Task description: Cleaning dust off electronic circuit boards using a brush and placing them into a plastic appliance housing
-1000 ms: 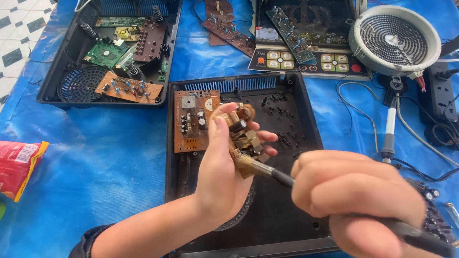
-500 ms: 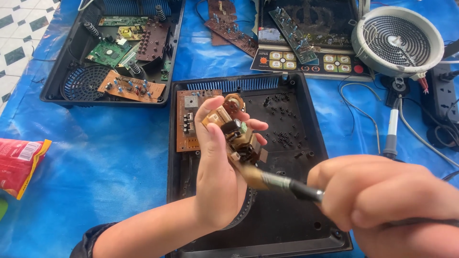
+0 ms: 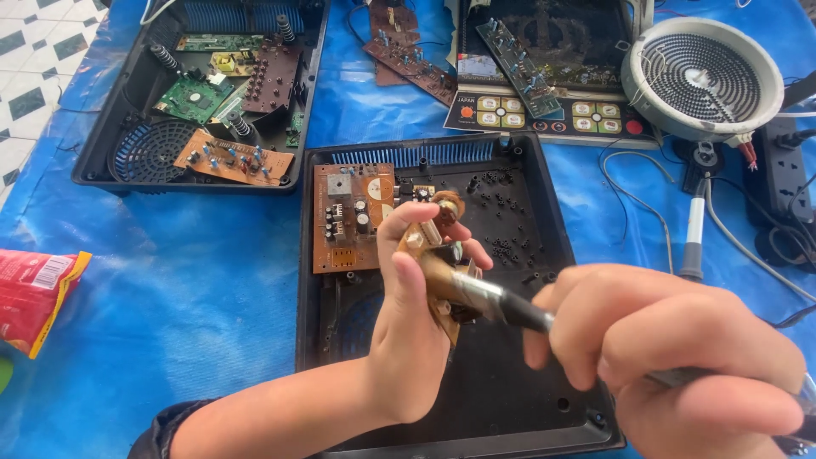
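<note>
My left hand (image 3: 408,314) grips a small tan circuit board (image 3: 432,231) with brown and black parts, held upright over a black plastic base tray (image 3: 316,280). My right hand (image 3: 671,357) holds a paintbrush (image 3: 476,293) by its dark handle. Its bristles lie against the middle of the small board, just above my left thumb. A brown circuit board (image 3: 350,215) sits inside the tray at its upper left, and several small black screws (image 3: 501,208) lie scattered to the right of it.
A second black tray (image 3: 102,166) with several boards stands at the back left. A round heating coil (image 3: 701,76), a control panel (image 3: 544,110), a soldering iron (image 3: 694,229) and a power strip (image 3: 786,170) lie at the back right. A red packet (image 3: 34,293) rests at left on blue sheeting.
The brush has swept up and left along the small board, from its lower end to its middle. My left hand has tilted the board and shifted slightly right.
</note>
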